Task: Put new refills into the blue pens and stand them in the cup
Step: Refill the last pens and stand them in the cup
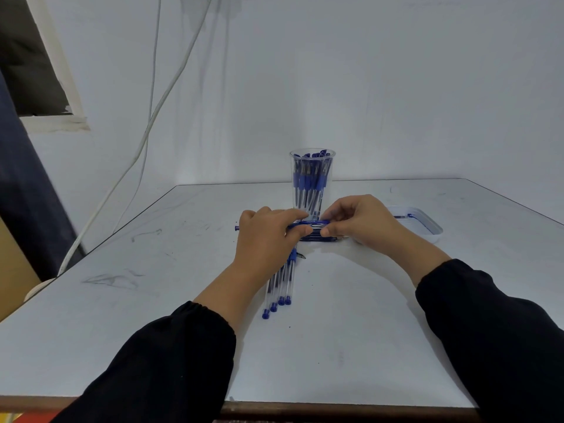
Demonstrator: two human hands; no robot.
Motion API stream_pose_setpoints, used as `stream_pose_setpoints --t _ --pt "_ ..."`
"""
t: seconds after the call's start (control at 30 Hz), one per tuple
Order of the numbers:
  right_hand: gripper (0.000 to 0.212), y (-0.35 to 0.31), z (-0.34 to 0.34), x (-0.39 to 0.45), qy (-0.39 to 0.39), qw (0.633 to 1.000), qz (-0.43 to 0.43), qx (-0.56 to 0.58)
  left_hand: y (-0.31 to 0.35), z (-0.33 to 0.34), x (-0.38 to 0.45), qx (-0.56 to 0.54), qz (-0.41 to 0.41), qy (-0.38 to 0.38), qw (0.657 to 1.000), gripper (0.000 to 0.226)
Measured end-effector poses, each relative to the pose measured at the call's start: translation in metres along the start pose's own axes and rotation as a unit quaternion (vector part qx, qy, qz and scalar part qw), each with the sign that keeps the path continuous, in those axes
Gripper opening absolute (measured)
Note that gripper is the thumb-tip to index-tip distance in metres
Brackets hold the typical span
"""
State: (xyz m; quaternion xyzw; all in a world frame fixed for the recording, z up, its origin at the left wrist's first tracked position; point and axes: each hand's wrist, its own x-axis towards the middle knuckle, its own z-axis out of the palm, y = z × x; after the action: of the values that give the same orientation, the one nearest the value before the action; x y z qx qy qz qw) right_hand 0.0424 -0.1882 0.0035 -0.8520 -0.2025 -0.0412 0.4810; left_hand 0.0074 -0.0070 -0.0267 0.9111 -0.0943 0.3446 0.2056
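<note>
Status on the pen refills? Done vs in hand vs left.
Done: the clear cup already holds a bunch of blue pens standing upright. In hand: left hand and right hand both grip one blue pen held level in front of the cup. Left: four pens lie on the table under the left wrist, plus a small pile of pens or refills beneath the hands.

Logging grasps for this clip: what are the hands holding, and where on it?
Both hold one blue pen level before the cup: left hand round its middle, right hand pinching its right end.
</note>
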Motion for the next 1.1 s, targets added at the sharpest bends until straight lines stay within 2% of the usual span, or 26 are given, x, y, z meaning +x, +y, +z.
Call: stream_pose_setpoints --t 0.43,0.67,1.1 --pt "0.018 -0.002 -0.002 -0.004 -0.025 0.999 0.013 0.030 0.001 0.007 -0.001 0.026 0.030 0.012 0.999 0.021" --pt "0.019 -0.001 -0.002 -0.002 -0.018 0.999 0.006 0.034 0.000 0.009 0.000 0.079 0.069 0.015 0.994 0.027" --pt "0.019 -0.006 -0.002 -0.006 -0.020 0.998 0.013 0.054 -0.003 0.011 0.001 0.107 0.115 0.036 0.987 0.032"
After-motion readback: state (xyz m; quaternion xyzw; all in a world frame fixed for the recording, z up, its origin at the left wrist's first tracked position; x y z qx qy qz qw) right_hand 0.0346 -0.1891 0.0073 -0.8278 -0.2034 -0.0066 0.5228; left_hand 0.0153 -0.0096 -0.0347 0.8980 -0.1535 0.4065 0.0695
